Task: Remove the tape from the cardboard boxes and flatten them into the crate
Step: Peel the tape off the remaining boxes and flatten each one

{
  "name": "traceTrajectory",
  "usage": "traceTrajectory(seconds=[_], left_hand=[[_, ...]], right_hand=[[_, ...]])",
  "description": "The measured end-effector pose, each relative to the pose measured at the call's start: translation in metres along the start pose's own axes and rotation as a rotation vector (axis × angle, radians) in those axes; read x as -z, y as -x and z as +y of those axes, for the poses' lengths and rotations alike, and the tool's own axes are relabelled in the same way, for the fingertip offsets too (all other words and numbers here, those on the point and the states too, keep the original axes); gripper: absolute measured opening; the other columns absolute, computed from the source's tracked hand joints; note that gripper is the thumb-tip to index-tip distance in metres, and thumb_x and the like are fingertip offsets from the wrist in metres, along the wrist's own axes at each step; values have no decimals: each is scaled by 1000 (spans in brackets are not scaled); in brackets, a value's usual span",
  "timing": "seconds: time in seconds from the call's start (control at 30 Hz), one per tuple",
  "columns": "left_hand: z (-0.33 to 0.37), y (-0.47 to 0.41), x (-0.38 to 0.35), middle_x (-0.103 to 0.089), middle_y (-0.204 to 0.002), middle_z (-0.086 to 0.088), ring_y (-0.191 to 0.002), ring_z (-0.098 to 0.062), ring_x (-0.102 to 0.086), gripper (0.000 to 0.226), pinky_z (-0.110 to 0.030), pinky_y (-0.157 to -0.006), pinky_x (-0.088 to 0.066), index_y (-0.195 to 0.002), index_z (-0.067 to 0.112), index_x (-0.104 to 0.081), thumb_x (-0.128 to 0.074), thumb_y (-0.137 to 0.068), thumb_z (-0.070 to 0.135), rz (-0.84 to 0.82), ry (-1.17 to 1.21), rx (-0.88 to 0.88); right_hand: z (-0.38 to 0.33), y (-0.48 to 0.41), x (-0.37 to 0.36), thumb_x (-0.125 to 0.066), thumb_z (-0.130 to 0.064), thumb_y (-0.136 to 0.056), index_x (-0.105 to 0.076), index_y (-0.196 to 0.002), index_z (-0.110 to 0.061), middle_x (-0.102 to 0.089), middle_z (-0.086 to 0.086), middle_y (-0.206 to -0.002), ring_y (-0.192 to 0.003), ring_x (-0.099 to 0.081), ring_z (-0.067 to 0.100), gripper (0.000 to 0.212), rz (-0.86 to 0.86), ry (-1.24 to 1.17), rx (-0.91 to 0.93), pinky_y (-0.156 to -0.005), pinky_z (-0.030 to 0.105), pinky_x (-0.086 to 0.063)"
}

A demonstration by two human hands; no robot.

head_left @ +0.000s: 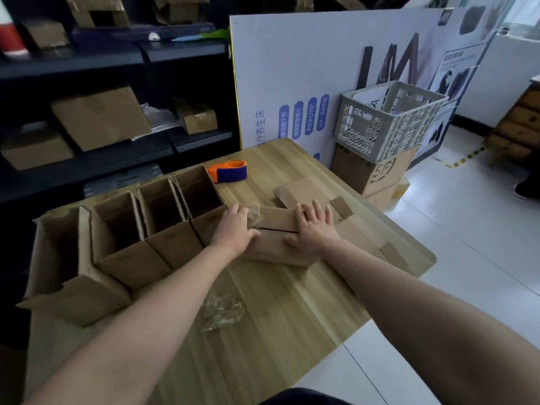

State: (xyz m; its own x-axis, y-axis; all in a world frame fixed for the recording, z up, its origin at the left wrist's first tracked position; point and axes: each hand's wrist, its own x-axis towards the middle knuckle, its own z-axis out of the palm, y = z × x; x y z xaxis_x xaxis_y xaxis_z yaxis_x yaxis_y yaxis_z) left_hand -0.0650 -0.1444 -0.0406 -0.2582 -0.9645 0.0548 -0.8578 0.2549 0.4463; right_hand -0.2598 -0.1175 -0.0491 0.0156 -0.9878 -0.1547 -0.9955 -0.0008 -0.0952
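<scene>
A small cardboard box (276, 242) lies on its side in the middle of the wooden table (292, 302). My right hand (314, 228) presses flat on its top, fingers spread. My left hand (238, 229) rests on the box's left end and pinches a strip of clear tape (253, 213) that curls up from it. A flattened box (309, 194) lies just behind. Several open cardboard boxes (157, 223) stand in a row at the left. The grey lattice crate (388, 118) sits on a brown carton (374, 171) beyond the table's far right corner.
A wad of peeled clear tape (222, 314) lies on the table near me. An orange and blue tape dispenser (229, 171) sits at the far edge. Dark shelves (117, 153) with cartons stand behind left, a large printed white board (292, 83) behind. White tiled floor (467, 244) lies to the right.
</scene>
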Motion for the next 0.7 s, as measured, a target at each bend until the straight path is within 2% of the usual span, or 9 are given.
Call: traceTrajectory(seconds=[0.1,0.17,0.3,0.4,0.5,0.6,0.7], left_hand=[[-2,-6,2,-48,-124,-6,-119,-22,-45,41,-35,-98,-41,-126,9,-52,-60,-90,26,19,16,-28],[-1,-9,4,-50,-116,-5,-112,-21,-47,29,-33,-93,-42,-118,9,-58,-56,-93,24,17,-23,-81],[-8,-15,8,-49,-103,-6,-86,-20,-53,26,-33,-77,-46,-98,2,-64,-41,-99,14,85,9,-96],[-26,-25,21,-51,-104,-12,-86,-24,-54,27,-36,-77,-46,-93,0,-65,-40,-97,9,235,3,26],[-45,-31,30,-53,-99,-13,-85,-25,-55,27,-37,-77,-48,-92,1,-68,-43,-96,9,277,-49,92],[-41,-29,22,-53,-98,-10,-85,-21,-53,26,-32,-75,-47,-98,3,-68,-43,-97,10,267,-71,37],[-25,-25,6,-57,-102,-9,-95,-22,-54,30,-34,-83,-48,-117,8,-64,-42,-98,10,200,-22,-71]], right_hand=[[-8,-2,-5,-52,-82,-67,15,-150,-16,7,14,-158,-144,17,32,124,-42,75,85,-111,52,18],[-12,-4,-7,-65,-78,-59,17,-149,-19,5,15,-157,-144,12,36,135,-45,123,78,-110,54,17],[-14,-14,-2,-75,-66,-57,7,-150,-17,-16,14,-151,-140,-12,36,133,8,125,69,-115,56,1],[4,-15,7,-75,-65,-55,-4,-149,-18,-28,11,-140,-129,-28,31,126,-35,49,46,-113,53,-18],[29,-10,14,-73,-67,-56,-10,-146,-22,-31,8,-136,-124,-31,27,119,-131,-4,-15,-108,48,-27],[37,-6,13,-72,-67,-56,-12,-144,-22,-32,8,-133,-123,-32,28,116,-139,-18,-70,-105,48,-31],[31,-4,8,-71,-68,-53,-6,-145,-24,-29,9,-133,-123,-29,30,121,-143,3,-48,-106,49,-27]])
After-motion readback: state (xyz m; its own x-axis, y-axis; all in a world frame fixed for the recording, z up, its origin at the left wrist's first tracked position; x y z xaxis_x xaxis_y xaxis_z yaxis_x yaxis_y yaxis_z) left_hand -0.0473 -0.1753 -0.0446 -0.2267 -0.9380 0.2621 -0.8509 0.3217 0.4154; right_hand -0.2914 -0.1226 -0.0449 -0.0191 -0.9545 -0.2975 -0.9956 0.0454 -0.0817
